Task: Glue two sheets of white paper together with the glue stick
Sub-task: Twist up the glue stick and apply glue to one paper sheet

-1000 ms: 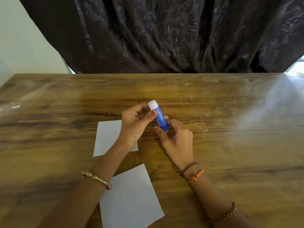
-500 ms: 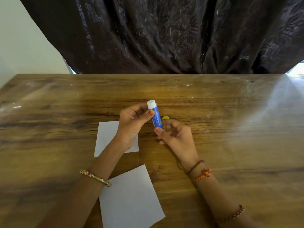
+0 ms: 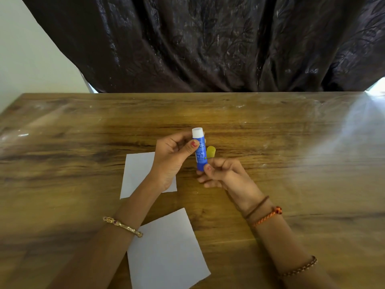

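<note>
A blue glue stick [image 3: 200, 154] with its white top end up stands nearly upright above the table. My left hand [image 3: 174, 156] grips its upper part between thumb and fingers. My right hand [image 3: 226, 174] pinches its bottom end. A yellow cap [image 3: 210, 151] lies on the table just behind the stick. One white sheet [image 3: 138, 174] lies flat under my left wrist, partly hidden by it. A second white sheet [image 3: 166, 251] lies nearer to me, between my forearms.
The wooden table [image 3: 291, 163] stretches wide on both sides, with glare at the far right. A dark curtain [image 3: 208, 44] hangs behind the far edge. A pale wall [image 3: 31, 59] shows at the left.
The glue stick has tipped from a leftward slant to nearly upright. My right hand slid down to its bottom end, which uncovers more of the yellow cap.
</note>
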